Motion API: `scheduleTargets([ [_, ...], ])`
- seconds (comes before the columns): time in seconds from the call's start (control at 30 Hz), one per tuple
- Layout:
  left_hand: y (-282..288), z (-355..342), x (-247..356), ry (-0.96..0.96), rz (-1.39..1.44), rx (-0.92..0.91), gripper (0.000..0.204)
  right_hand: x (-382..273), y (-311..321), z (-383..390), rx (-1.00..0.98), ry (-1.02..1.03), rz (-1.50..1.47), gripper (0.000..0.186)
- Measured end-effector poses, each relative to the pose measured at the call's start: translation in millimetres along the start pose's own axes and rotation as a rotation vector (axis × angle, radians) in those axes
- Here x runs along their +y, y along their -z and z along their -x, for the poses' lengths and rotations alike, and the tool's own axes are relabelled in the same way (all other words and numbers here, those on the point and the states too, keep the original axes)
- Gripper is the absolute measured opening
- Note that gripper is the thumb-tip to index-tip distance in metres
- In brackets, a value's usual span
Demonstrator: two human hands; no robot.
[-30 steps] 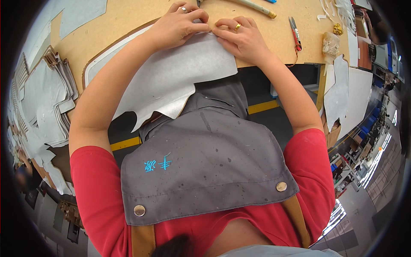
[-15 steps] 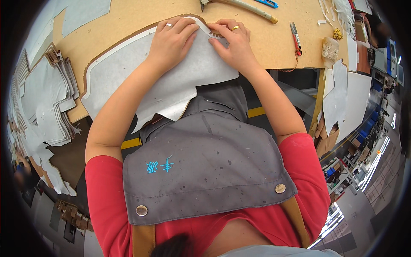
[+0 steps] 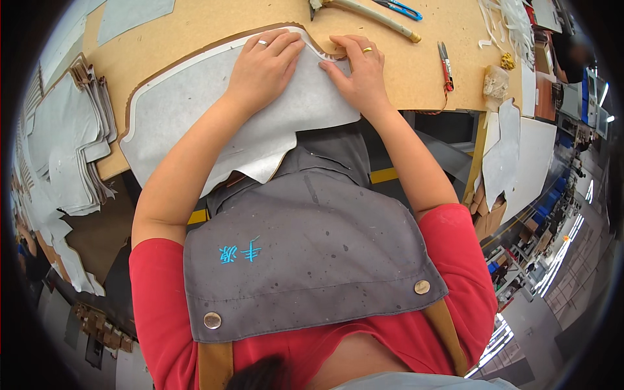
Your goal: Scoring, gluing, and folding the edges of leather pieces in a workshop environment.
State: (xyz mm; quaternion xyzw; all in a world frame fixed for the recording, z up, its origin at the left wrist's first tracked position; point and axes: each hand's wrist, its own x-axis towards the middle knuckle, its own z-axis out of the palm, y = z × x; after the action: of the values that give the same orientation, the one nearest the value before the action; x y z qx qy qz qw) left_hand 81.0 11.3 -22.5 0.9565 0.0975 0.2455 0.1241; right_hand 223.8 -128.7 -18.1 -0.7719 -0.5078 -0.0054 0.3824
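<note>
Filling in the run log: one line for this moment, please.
left hand: flat on grey sheet | right hand: pressing sheet edge | surface: brown table

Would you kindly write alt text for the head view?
Both hands, left hand and right hand, press a grey sheet flat on a brown template on a tan worktable; scissors lie beyond.
</note>
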Motion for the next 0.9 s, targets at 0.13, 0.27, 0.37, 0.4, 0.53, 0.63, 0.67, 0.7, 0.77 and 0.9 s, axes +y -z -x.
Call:
scheduleTargets([
  [0.13,1.2,-1.5,-0.2,0.003,0.015,0.031,0.024,-0.5,4.5,3.1,-0.091,0.212,0.152,0.015],
  [0.27,9.4,9.9,-1.3,0.036,0.063,0.018,0.023,-0.6,2.6,3.5,-0.120,0.203,0.037,0.023],
  [0.37,28.7,31.1,1.7,0.135,0.092,0.039,0.023,-8.4,-2.1,-12.2,-0.047,0.127,-0.007,0.030],
  [0.4,37.5,39.8,1.7,0.202,0.108,0.052,0.023,-14.6,-6.6,-20.4,-0.050,0.138,-0.034,0.030],
  [0.53,76.0,78.1,-14.9,0.425,-0.023,0.110,0.025,-46.9,-45.6,-59.5,-0.195,0.242,-0.168,0.033],
  [0.63,108.2,123.9,-54.1,0.618,-0.210,0.274,0.027,-75.5,-86.2,-78.3,-0.376,0.339,-0.096,0.040],
  [0.67,119.3,137.7,-65.7,0.730,-0.371,0.244,0.029,-81.8,-94.4,-83.1,-0.377,0.349,-0.107,0.040],
  [0.7,130.2,143.7,-68.3,0.849,-0.536,0.215,0.032,-91.2,-101.2,-89.1,-0.494,0.316,-0.042,0.035],
  [0.77,142.5,148.3,-73.9,0.934,-0.503,0.051,0.035,-98.4,-108.8,-97.4,-0.611,0.290,0.027,0.031],
  [0.9,138.5,147.1,-90.1,0.926,-0.267,-0.067,0.033,-83.5,-94.4,-103.8,-0.840,0.081,0.000,0.019],
])
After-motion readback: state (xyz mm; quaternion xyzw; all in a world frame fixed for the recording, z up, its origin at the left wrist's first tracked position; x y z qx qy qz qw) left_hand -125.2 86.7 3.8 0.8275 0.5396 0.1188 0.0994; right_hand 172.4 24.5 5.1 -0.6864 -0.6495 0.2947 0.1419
